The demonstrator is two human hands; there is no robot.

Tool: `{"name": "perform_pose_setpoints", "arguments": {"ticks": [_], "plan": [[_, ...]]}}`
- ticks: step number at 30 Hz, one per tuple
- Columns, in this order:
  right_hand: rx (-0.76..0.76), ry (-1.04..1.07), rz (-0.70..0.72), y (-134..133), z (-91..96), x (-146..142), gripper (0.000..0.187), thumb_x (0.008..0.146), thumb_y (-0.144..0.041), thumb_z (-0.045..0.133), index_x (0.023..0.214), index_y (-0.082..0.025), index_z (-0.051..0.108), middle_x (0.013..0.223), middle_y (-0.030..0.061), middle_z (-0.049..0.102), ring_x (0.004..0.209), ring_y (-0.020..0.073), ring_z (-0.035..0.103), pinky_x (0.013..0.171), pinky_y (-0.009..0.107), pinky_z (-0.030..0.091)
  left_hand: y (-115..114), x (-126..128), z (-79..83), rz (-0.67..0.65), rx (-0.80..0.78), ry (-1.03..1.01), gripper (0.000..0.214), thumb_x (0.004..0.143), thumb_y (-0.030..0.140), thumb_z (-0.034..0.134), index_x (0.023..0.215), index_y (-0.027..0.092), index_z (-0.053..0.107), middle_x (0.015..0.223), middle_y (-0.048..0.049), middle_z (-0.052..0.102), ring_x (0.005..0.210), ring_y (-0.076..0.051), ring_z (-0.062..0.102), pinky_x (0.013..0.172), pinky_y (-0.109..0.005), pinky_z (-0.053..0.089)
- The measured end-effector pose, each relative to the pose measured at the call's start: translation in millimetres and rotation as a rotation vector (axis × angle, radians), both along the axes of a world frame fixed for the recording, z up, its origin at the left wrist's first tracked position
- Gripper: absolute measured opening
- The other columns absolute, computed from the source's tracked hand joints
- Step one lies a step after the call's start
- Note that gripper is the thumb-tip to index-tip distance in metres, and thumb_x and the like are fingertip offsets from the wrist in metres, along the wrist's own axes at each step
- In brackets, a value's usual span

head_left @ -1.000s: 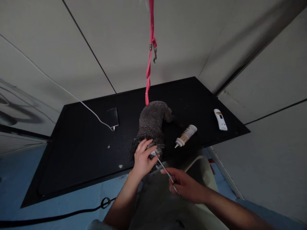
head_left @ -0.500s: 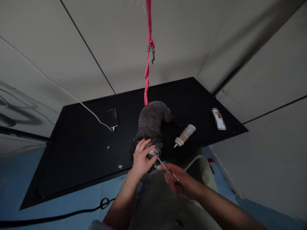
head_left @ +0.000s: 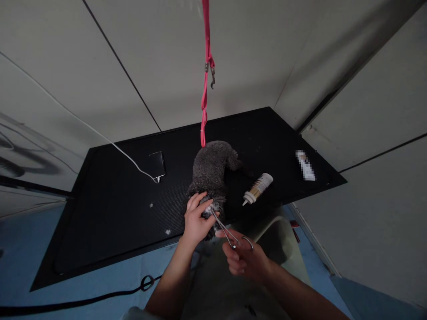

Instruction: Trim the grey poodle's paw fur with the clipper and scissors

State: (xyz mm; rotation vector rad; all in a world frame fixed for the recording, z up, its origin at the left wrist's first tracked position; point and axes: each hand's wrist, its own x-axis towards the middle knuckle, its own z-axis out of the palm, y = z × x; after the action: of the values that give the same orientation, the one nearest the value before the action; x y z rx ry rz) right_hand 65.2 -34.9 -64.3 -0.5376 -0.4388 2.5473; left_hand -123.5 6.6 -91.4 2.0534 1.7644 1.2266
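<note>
A curly dark-grey dog (head_left: 211,166) lies on the black table, its head toward me at the near edge. My left hand (head_left: 196,220) is closed around the side of its head, thumb and fingers framing a whitish patch (head_left: 209,209) of fur or powder by the ear. In my right hand (head_left: 247,255) are slim metal hemostat forceps (head_left: 224,227), finger loops held and handles spread apart. Their tip reaches the whitish patch between my left thumb and fingers; what the tip touches is too small to make out.
A pink leash (head_left: 204,98) hangs down to the dog's back. Right of the dog lies a nozzle bottle (head_left: 258,189); farther right is a blurred-out pack (head_left: 305,165). A phone (head_left: 156,163) with a white cable lies left on the table (head_left: 113,213), near small white tufts (head_left: 167,232).
The forceps' handles have spread apart, and my right hand has turned and shifted slightly left and down. My left hand and the dog stay nearly in place.
</note>
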Motion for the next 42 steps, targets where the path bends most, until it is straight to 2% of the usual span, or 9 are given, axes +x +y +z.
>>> {"name": "perform_pose_setpoints", "arguments": {"ticks": [5, 11, 17, 22, 25, 29, 35, 38, 42], "plan": [[0.073, -0.082, -0.039, -4, -5.3, -8, 0.046, 0.070, -0.033, 0.074, 0.112, -0.023, 0.059, 0.056, -0.0109, 0.044, 0.034, -0.0004, 0.026, 0.036, 0.017, 0.022, -1, 0, -0.7, -0.001, 0.024, 0.006, 0.030, 0.071, 0.029, 0.070, 0.100, 0.021, 0.067, 0.122, -0.0083, 0.059, 0.119, -0.028, 0.048, 0.099, -0.050, 0.042], [0.147, -0.148, -0.078, -16, -13.9, -10, 0.052, 0.069, -0.032, 0.077, 0.116, -0.023, 0.057, 0.055, -0.0118, 0.041, 0.036, -0.0003, 0.029, 0.038, 0.016, 0.026, -1, 0, -2.1, 0.014, -0.002, 0.004, 0.028, 0.073, 0.029, 0.068, 0.101, 0.022, 0.067, 0.123, -0.0077, 0.058, 0.120, -0.028, 0.047, 0.099, -0.051, 0.042], [0.119, -0.017, -0.101, -13, -18.7, -12, 0.052, 0.070, -0.046, 0.072, 0.114, -0.023, 0.058, 0.059, -0.0086, 0.047, 0.036, 0.0004, 0.027, 0.038, 0.017, 0.026, -1, 0, -3.0, 0.013, 0.015, 0.009, 0.029, 0.073, 0.030, 0.069, 0.101, 0.021, 0.067, 0.123, -0.0080, 0.058, 0.120, -0.028, 0.047, 0.100, -0.050, 0.042], [0.162, -0.071, -0.083, -11, -24.6, -15, 0.047, 0.072, -0.030, 0.073, 0.116, -0.026, 0.056, 0.057, -0.0106, 0.045, 0.034, 0.0000, 0.026, 0.036, 0.016, 0.024, -2, 0, -3.1, 0.012, 0.014, 0.021, 0.029, 0.073, 0.030, 0.068, 0.101, 0.021, 0.067, 0.123, -0.0087, 0.058, 0.119, -0.028, 0.047, 0.100, -0.050, 0.041], [0.231, -0.173, -0.082, -15, -22.2, -14, 0.046, 0.076, -0.028, 0.070, 0.119, -0.025, 0.054, 0.057, -0.0106, 0.043, 0.037, 0.0004, 0.029, 0.038, 0.016, 0.025, -1, 0, -3.4, 0.013, 0.017, 0.018, 0.029, 0.074, 0.030, 0.067, 0.101, 0.021, 0.067, 0.122, -0.0086, 0.058, 0.119, -0.028, 0.047, 0.100, -0.050, 0.041], [0.306, -0.239, -0.058, -20, -15.9, -9, 0.051, 0.073, -0.031, 0.074, 0.119, -0.022, 0.053, 0.060, -0.0091, 0.045, 0.044, 0.0017, 0.034, 0.042, 0.016, 0.026, -1, -1, -4.9, 0.004, 0.014, 0.015, 0.028, 0.075, 0.031, 0.066, 0.102, 0.022, 0.066, 0.123, -0.0084, 0.057, 0.120, -0.027, 0.047, 0.099, -0.050, 0.042], [0.225, -0.106, -0.108, -14, -22.2, -13, 0.055, 0.069, -0.046, 0.072, 0.115, -0.021, 0.055, 0.059, -0.0088, 0.049, 0.035, 0.0005, 0.026, 0.035, 0.016, 0.025, -1, -1, -7.7, -0.009, 0.031, 0.014, 0.030, 0.073, 0.029, 0.068, 0.102, 0.022, 0.066, 0.124, -0.0085, 0.057, 0.120, -0.028, 0.047, 0.100, -0.051, 0.040], [0.220, -0.122, -0.100, -12, -22.5, -17, 0.053, 0.069, -0.040, 0.074, 0.115, -0.022, 0.055, 0.058, -0.0102, 0.047, 0.034, -0.0002, 0.024, 0.034, 0.015, 0.025, -2, -1, -7.3, -0.014, 0.039, 0.012, 0.030, 0.073, 0.028, 0.068, 0.102, 0.022, 0.066, 0.123, -0.0084, 0.057, 0.119, -0.028, 0.047, 0.100, -0.050, 0.040], [0.268, -0.192, -0.111, -14, -21.5, -17, 0.050, 0.074, -0.035, 0.072, 0.118, -0.022, 0.053, 0.058, -0.0101, 0.045, 0.037, 0.0000, 0.028, 0.036, 0.014, 0.025, -2, -1, -6.4, -0.018, 0.054, 0.010, 0.030, 0.073, 0.028, 0.068, 0.102, 0.021, 0.066, 0.123, -0.0084, 0.057, 0.119, -0.027, 0.047, 0.100, -0.049, 0.041]]}}
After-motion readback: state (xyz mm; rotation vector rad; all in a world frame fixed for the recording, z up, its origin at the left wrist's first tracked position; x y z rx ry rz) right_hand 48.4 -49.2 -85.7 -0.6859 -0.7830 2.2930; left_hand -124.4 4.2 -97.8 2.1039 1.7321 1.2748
